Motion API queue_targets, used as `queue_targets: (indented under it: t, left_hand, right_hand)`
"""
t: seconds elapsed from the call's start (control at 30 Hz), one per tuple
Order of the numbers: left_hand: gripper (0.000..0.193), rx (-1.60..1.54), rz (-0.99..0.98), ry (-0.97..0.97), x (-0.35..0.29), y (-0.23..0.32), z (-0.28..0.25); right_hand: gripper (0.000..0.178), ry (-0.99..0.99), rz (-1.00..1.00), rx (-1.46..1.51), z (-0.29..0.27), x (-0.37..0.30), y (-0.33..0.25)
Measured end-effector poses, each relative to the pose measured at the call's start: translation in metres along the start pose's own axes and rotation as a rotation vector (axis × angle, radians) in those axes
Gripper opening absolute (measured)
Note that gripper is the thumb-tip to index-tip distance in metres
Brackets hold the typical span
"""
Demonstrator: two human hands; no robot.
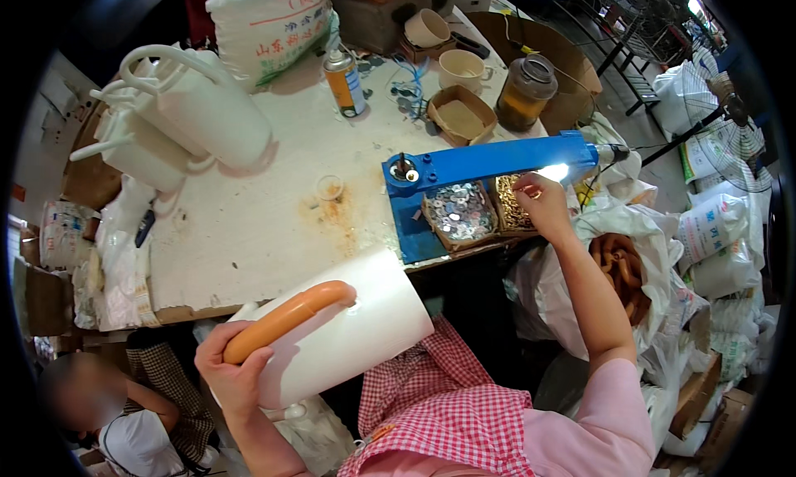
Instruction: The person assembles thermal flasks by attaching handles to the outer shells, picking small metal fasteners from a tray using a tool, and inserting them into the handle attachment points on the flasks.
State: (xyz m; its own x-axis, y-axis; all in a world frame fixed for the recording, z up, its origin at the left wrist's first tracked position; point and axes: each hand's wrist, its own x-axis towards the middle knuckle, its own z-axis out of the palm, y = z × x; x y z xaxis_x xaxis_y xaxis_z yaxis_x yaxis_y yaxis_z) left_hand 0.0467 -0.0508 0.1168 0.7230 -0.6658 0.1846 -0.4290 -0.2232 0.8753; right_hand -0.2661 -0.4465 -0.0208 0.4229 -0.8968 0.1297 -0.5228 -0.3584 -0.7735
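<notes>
Holding a white plastic jug [348,328] by its orange handle [286,318], left hand [235,369] wrapped fully round the handle's lower end, grip closed tight on it. Jug lying tilted, body resting against the near edge of the table [249,228] and over the lap, above a red checked apron [452,402].

Reaching out with the right hand [543,202], arm stretched forward and slightly bent at the elbow, fingers curled down into a small box of brass-coloured fittings [512,205]. Grip narrow, pinching; whether a piece is already held between the fingertips cannot be told. Just beside it, a second box of silver washers [460,212], both tucked under the blue press [489,162] at the table's near right corner.

Risking, as a judgement: the jug slipping or rolling off the table edge, being steadied by one hand only while attention goes to the box. Risking also a small fitting dropping from a loose pinch into the bags [630,261] below, or the sleeve nudging the boxes off the edge. More white jugs [191,121] lying at the far left, well apart; a spray can [344,81] and a glass jar [525,92] standing further back.
</notes>
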Motion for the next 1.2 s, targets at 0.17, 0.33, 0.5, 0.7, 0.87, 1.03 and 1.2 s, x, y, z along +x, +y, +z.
queue_targets:
  t: [0.17, 0.33, 0.5, 0.7, 0.87, 1.03, 1.2]
  left_hand:
    - [0.035, 0.022, 0.009, -0.046, 0.008, -0.010, 0.011]
    - [0.038, 0.029, 0.040, -0.058, 0.002, -0.011, 0.008]
    - [0.043, 0.022, 0.073, -0.048, -0.002, -0.013, 0.001]
    - [0.048, -0.030, 0.047, -0.095, 0.002, -0.021, 0.000]
    - [0.050, 0.015, 0.091, -0.092, -0.003, -0.022, -0.003]
    - [0.048, -0.047, 0.098, -0.062, -0.002, -0.029, -0.008]
    - [0.049, -0.065, 0.098, -0.028, -0.003, -0.033, -0.012]
  right_hand:
    - [0.014, 0.086, -0.024, -0.154, 0.001, -0.012, 0.012]
    - [0.014, 0.086, -0.046, -0.207, 0.005, -0.024, -0.005]
    - [0.012, 0.072, -0.291, 0.188, 0.005, -0.032, -0.071]
    - [0.011, -0.121, -0.320, 0.546, 0.045, 0.021, -0.165]
    - [0.012, -0.244, -0.287, 0.518, 0.057, 0.031, -0.166]
    - [0.011, -0.271, -0.289, 0.532, 0.053, 0.034, -0.164]
    - [0.013, -0.347, -0.297, 0.370, 0.045, 0.038, -0.171]
